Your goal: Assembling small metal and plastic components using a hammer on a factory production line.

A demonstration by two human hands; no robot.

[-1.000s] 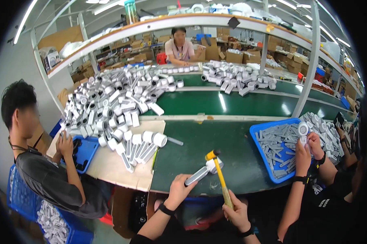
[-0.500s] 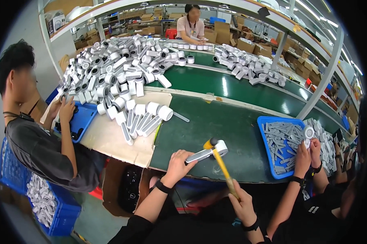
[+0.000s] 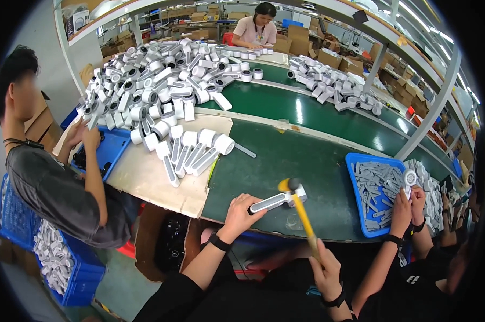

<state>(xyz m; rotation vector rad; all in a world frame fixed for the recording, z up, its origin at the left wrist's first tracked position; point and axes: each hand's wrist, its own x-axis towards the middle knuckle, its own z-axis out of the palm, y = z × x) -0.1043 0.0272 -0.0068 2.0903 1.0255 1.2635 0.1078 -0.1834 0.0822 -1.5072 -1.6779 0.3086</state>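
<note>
My left hand (image 3: 240, 214) grips the handle end of a white handheld fan (image 3: 269, 203) with a grey strip, lying on the green worktop (image 3: 253, 174). In my right hand (image 3: 326, 271) is the yellow handle of a mallet (image 3: 306, 222). Its yellow and black head is over the fan's round white end and hides part of it; whether they touch I cannot tell. Left of my hands, several similar fans (image 3: 191, 155) lie side by side on a cardboard sheet (image 3: 146, 182). One loose grey strip (image 3: 245, 150) rests beside them.
A big heap of fans (image 3: 151, 80) rises at the back left. At right stands a blue tray (image 3: 352, 188) of grey strips, where a co-worker's hands (image 3: 406, 206) hold a fan. Another person (image 3: 54, 177) works at left by a blue tray (image 3: 116, 155). A green conveyor (image 3: 285, 104) runs behind.
The whole view has shifted slightly. The mallet head has moved a little to the right over the fan's round end. The left co-worker's hands have risen from the tray toward the heap.
</note>
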